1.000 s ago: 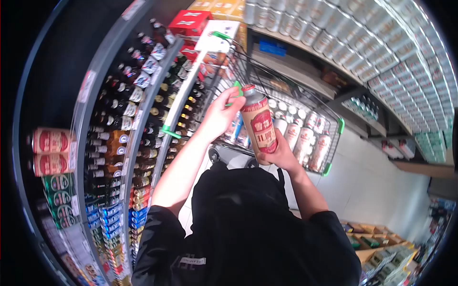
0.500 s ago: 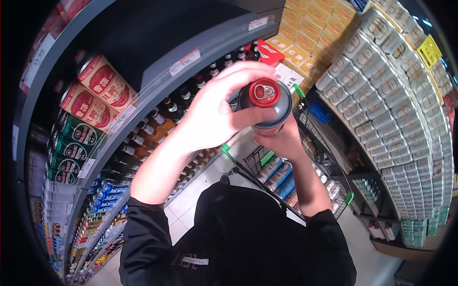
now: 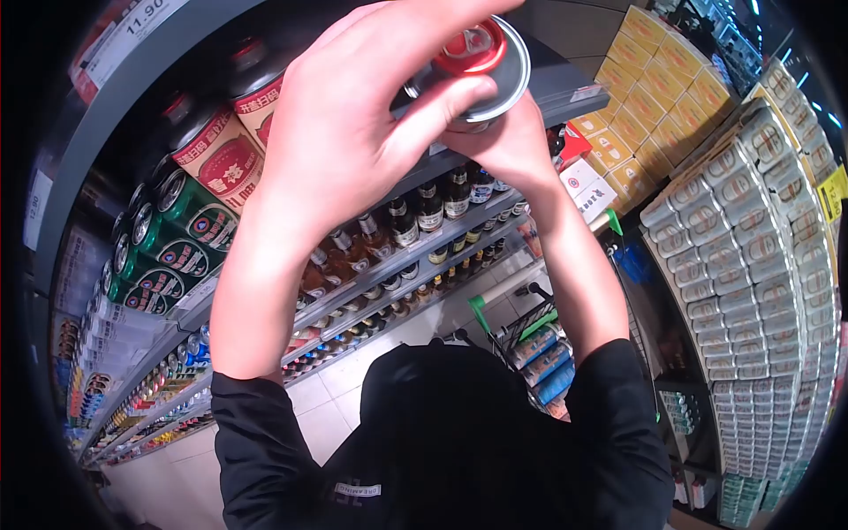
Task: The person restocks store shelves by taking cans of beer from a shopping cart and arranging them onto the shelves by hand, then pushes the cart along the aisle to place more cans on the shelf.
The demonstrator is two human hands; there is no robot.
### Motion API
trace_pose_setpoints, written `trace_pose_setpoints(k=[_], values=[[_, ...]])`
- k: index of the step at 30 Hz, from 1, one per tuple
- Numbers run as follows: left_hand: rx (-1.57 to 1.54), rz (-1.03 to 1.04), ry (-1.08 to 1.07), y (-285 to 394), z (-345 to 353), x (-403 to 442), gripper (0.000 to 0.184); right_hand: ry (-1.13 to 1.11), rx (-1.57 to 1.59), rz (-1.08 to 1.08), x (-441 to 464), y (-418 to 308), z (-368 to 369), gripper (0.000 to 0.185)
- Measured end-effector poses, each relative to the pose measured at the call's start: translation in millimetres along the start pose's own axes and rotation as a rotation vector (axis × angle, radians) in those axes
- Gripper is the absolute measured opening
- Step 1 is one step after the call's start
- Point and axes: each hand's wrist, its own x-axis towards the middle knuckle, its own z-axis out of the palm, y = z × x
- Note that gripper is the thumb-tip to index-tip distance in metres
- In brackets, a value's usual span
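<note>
Both my hands are on a large metal beer can (image 3: 511, 79) with a grey shoulder and a raised red cap (image 3: 473, 51) carrying a ring pull. My left hand (image 3: 344, 124) wraps round its top, thumb against the shoulder beside the cap. Lower down and behind, my right hand (image 3: 505, 146) grips the can's body; some of its fingers are hidden. The can is held up before the shelf, near the top edge of the view, its label out of sight. Similar large cans (image 3: 212, 146) with red caps and cream-and-red labels stand on the shelf at left.
Green beer cans (image 3: 163, 243) sit beside the large cans. Bottles (image 3: 397, 221) line the lower shelves. A shopping cart (image 3: 521, 331) with packs in it stands below my right forearm. Yellow cartons (image 3: 654, 88) and a wall of silver cans (image 3: 742, 230) rise at right.
My hands have carried the large can upward in view and closer to the shelf. The view has shifted, so the left shelf looms larger and the cart is more covered by my arm.
</note>
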Motion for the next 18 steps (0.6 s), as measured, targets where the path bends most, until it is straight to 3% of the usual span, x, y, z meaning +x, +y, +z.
trace_pose_setpoints(k=[2, 13, 17, 18], values=[[0.311, 0.262, -0.029, -14, -12, 1, 0.051, -0.077, 0.031, 0.062, 7, 0, 13, 0.083], [0.521, 0.072, -0.211, -8, -35, -2, 0.060, -0.250, 0.170, 0.048, 34, 2, 60, 0.077], [0.764, 0.083, -0.188, -7, -39, -2, 0.060, -0.329, 0.096, 0.005, 31, -5, 66, 0.080], [0.854, 0.164, -0.201, -5, -41, 0, 0.061, -0.351, 0.105, 0.018, 31, -7, 67, 0.080]])
